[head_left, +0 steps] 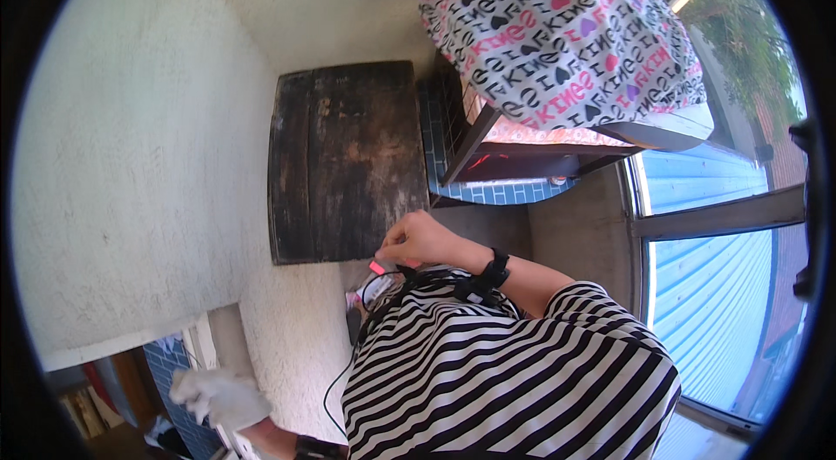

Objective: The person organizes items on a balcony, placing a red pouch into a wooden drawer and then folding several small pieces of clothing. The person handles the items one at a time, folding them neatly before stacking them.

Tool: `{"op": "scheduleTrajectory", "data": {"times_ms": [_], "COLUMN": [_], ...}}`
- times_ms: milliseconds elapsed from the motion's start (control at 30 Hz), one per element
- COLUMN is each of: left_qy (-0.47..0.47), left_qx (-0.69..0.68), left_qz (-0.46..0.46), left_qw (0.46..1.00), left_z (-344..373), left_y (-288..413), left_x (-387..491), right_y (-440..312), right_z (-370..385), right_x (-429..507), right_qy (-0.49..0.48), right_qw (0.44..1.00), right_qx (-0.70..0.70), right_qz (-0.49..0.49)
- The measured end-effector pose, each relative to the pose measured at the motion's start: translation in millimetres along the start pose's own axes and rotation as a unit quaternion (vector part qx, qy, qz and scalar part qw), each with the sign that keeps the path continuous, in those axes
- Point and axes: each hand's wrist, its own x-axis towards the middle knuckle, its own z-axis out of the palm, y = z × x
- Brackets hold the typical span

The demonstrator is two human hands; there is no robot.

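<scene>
My right hand [418,239], bare and with a black band at the wrist, is in front of my striped shirt at the near edge of a dark, worn wooden board [353,163]. Its thumb and fingers are drawn together just above a small pink strip [377,267]; whether they hold it cannot be told. A thin black cable [332,388] runs beside the shirt. At the lower left, my left hand [219,398] is covered by a whitish glove or cloth, with another black band on the wrist. Whether it grips anything is unclear.
A pale rough wall [144,153] rises on the left. At the upper right a patterned cloth [562,35] with lettering and hearts covers something on a dark-framed rack [535,147]. Windows [705,310] line the right side. Shelf-like items [88,411] show at the lower left.
</scene>
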Motion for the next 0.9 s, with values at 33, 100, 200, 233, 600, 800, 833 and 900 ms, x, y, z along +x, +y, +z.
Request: {"op": "scheduleTrajectory", "data": {"times_ms": [33, 100, 200, 233, 600, 800, 833, 900], "left_qy": [-0.026, -0.010, 0.094, 0.125, -0.288, -0.077, -0.010, 0.033], "left_qx": [0.278, 0.455, 0.185, 0.091, -0.054, -0.135, -0.174, -0.254], "left_qz": [0.013, -0.007, -0.124, -0.167, -0.168, -0.207, -0.191, -0.259], "left_qw": [0.960, 0.891, 0.970, 0.974, 0.941, 0.966, 0.966, 0.931], "left_z": [6, 18, 21, 20, 163, 103, 83, 40], "left_y": [-33, -76, -137, -155, -194, -197, -197, -184], "left_x": [2, -12, -26, -29, -75, -80, -85, -108], "right_y": [1, 3, 9, 12, 6, 2, 2, 4], "right_z": [1, 10, 30, 35, 50, 50, 51, 52], "right_x": [-2, -2, -1, -3, -27, -30, -28, -23], "right_qy": [-0.008, -0.012, -0.015, -0.030, -0.132, -0.159, -0.169, -0.199], "right_qw": [0.999, 0.996, 1.000, 1.000, 0.990, 0.983, 0.981, 0.977], "right_qx": [-0.004, 0.022, 0.021, 0.002, -0.048, -0.080, -0.088, -0.076], "right_qz": [0.044, 0.086, 0.010, 0.009, 0.031, 0.040, 0.047, 0.022]}}
